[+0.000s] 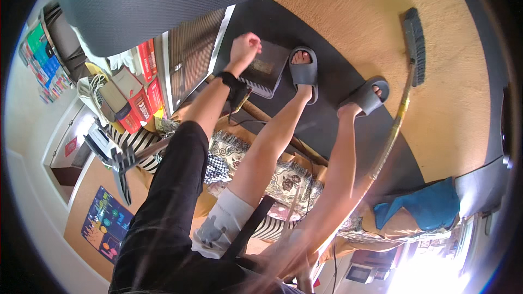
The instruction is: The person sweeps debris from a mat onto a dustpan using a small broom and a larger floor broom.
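My left hand [245, 51], with a black band on the wrist, is held above a grey dustpan [282, 57]. Its fingers are curled, and nothing shows between them. The dustpan lies on the dark floor, with a toothed comb strip along one edge. A broom [417, 47] with dark bristles rests on the ochre floor covering to the right. Its long handle [388, 147], wrapped with yellow near the head, slants back towards my body. At the lower edge my right hand [304, 269] is around the handle's near part, blurred and partly covered by strands of hair.
My feet stand in grey slide sandals [304, 71] beside the dustpan. A large dark grey textured panel [159, 4] covers the upper left. Nearby are a slatted cabinet [192, 53] and red books [141, 106]. Behind me is a seat with a patterned cover [290, 179] and blue cloth [425, 208].
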Demonstrator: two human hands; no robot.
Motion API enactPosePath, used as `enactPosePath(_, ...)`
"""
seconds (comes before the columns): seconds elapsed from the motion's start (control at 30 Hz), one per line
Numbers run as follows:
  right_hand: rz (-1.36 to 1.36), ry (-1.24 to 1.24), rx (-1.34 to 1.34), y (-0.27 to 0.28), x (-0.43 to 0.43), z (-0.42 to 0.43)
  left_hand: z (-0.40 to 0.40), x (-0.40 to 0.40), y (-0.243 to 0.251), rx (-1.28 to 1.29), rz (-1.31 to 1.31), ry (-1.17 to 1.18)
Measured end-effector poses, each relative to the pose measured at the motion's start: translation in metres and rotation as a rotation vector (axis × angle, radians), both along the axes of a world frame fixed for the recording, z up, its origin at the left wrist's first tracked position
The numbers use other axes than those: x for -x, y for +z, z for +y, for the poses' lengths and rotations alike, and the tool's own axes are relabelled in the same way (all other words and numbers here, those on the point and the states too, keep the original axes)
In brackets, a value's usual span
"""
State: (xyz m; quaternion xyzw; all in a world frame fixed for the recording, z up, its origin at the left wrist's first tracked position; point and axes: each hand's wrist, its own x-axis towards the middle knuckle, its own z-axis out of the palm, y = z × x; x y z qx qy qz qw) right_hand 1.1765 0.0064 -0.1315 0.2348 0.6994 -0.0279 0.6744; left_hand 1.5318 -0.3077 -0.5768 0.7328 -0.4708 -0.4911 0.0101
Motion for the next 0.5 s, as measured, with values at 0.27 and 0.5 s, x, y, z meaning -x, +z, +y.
enactPosePath(0.27,0.342,0.216,0.090,0.021,-0.003,-0.048,0.068,0.076,0.150,-0.137,0.011,-0.072)
enactPosePath(0.5,0.416,0.596,0.727,0.071,0.039,-0.030,0.050,0.123,0.360,0.253,0.007,-0.356)
